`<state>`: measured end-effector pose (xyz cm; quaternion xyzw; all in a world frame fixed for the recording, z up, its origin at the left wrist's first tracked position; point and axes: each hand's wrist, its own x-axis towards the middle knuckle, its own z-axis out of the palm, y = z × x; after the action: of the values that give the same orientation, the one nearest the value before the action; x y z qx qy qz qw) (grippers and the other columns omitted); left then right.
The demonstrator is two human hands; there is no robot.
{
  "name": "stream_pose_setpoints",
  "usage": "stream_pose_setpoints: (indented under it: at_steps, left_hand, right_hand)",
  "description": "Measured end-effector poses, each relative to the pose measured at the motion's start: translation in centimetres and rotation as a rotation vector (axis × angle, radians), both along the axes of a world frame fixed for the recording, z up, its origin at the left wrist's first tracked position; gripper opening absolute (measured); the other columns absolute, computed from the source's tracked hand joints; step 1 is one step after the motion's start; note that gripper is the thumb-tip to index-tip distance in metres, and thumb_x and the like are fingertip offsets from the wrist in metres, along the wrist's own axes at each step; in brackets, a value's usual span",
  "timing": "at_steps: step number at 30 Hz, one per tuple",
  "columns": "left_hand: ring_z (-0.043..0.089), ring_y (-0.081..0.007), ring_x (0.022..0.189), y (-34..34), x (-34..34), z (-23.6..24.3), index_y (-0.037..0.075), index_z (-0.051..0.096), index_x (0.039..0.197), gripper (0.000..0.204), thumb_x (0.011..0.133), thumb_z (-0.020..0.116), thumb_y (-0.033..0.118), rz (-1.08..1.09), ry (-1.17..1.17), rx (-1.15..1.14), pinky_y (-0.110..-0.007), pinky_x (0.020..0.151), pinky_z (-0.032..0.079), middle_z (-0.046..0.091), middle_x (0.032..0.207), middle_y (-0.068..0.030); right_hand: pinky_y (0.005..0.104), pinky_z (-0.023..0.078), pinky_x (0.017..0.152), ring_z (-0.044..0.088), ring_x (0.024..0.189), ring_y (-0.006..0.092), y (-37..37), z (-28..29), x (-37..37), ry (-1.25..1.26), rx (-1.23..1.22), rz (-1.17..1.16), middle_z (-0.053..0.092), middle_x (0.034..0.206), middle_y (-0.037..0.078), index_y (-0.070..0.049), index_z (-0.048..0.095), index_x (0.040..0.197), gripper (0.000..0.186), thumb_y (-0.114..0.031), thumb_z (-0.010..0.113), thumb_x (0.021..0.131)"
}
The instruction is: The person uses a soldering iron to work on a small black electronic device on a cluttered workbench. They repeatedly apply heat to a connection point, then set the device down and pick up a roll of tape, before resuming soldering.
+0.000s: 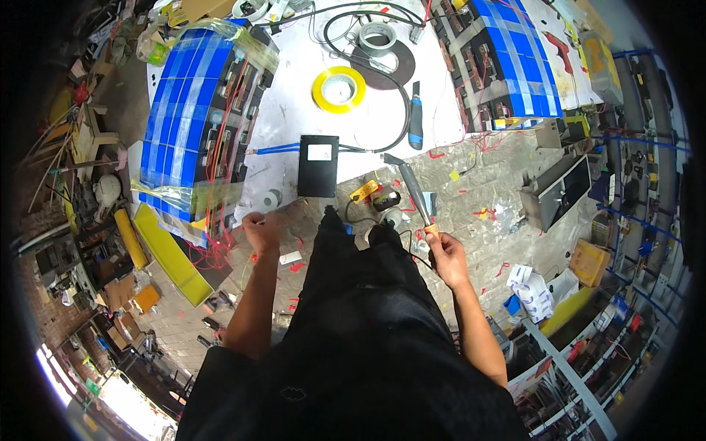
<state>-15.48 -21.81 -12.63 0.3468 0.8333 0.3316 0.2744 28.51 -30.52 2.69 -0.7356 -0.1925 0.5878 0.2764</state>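
My right hand (446,253) grips the orange handle of a soldering iron (412,187); its grey shaft points up toward the white table (294,110). My left hand (261,230) is closed at the table's near edge, pinching something thin that I cannot make out, beside red wires (217,250) hanging from a blue battery pack (195,121). A black box (318,166) with a white label lies on the table between my hands, blue wires running left from it.
A second blue battery pack (507,62) sits at the table's right. Yellow tape roll (338,89), grey tape roll (377,38), a blue utility knife (416,121) and a black cable lie on the table. Cluttered shelves stand right, yellow boards (169,257) left.
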Motion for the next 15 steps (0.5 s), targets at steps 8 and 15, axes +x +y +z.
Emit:
stream_pose_setpoints:
  at_steps: [8, 15]
  left_hand:
    - [0.065, -0.0175, 0.092, 1.6, 0.3, 0.9, 0.002, 0.05, 0.133, 0.061, 0.083, 0.083, 0.01, -0.095, -0.151, 0.024, -0.032, 0.082, 0.054, 0.062, 0.121, -0.0098]
    - [0.066, -0.0245, 0.104, 1.8, -0.1, -1.3, 0.0, 0.054, 0.14, 0.065, 0.081, 0.081, 0.008, -0.328, -0.088, 0.121, -0.037, 0.091, 0.055, 0.062, 0.124, -0.014]
  right_hand:
    - [0.0262, 0.032, 0.049, 0.041, 0.056, 0.0031, 1.2, -1.2, -1.7, -0.035, 0.032, 0.017, 0.05, 0.066, -0.008, -0.004, 0.066, 0.088, 0.035, -0.034, 0.068, 0.106]
    - [0.0263, 0.032, 0.05, 0.041, 0.057, 0.0032, 1.2, -2.5, -2.1, -0.068, 0.04, 0.035, 0.05, 0.066, -0.008, -0.003, 0.067, 0.088, 0.036, -0.034, 0.068, 0.105]
